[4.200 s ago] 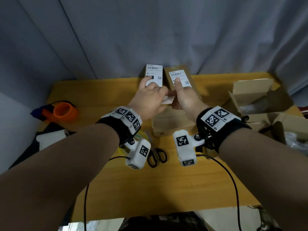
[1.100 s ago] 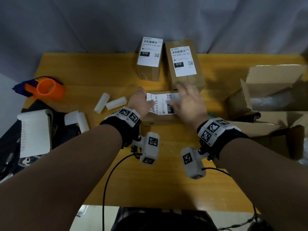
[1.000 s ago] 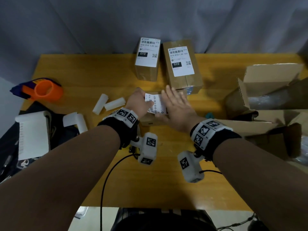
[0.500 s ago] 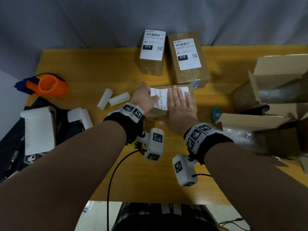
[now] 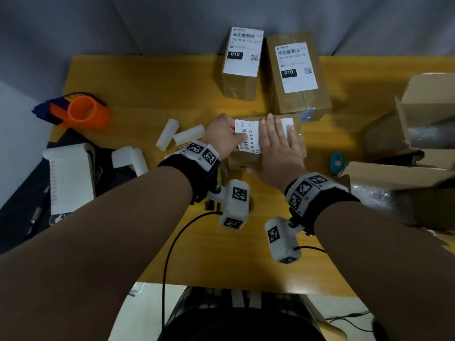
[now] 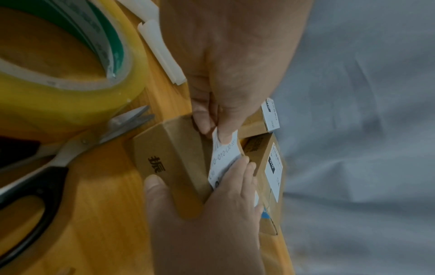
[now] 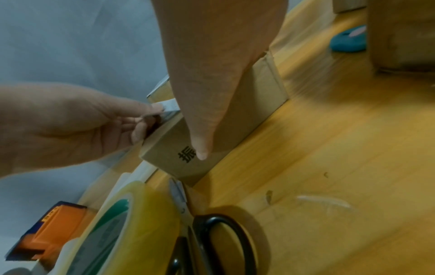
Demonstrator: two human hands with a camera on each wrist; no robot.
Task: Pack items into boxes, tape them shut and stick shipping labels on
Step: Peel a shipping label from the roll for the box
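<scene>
A small brown box [image 5: 242, 161] lies at the table's centre with a white shipping label [image 5: 249, 137] across its top. My left hand [image 5: 227, 135] pinches the label's left end between thumb and fingers; the left wrist view shows that end [image 6: 224, 154] lifted off the cardboard. My right hand [image 5: 278, 137] lies flat, fingers straight, pressing the label's right part onto the box. Its thumb [image 7: 200, 148] hangs down the box's near side [image 7: 247, 104]. The label's right half is hidden under the palm.
Two labelled boxes [image 5: 242, 62] [image 5: 295, 75] stand just behind. Left are white backing rolls [image 5: 170, 134], an orange tape dispenser [image 5: 81, 112] and a label stack [image 5: 69, 178]. Open cartons [image 5: 423, 114] crowd the right. Scissors [image 6: 47, 176] and a tape roll [image 6: 70, 83] lie near my wrists.
My flat right hand has slid rightward along the label, uncovering more of its printed left part. My left hand keeps its pinch on the label's left end.
</scene>
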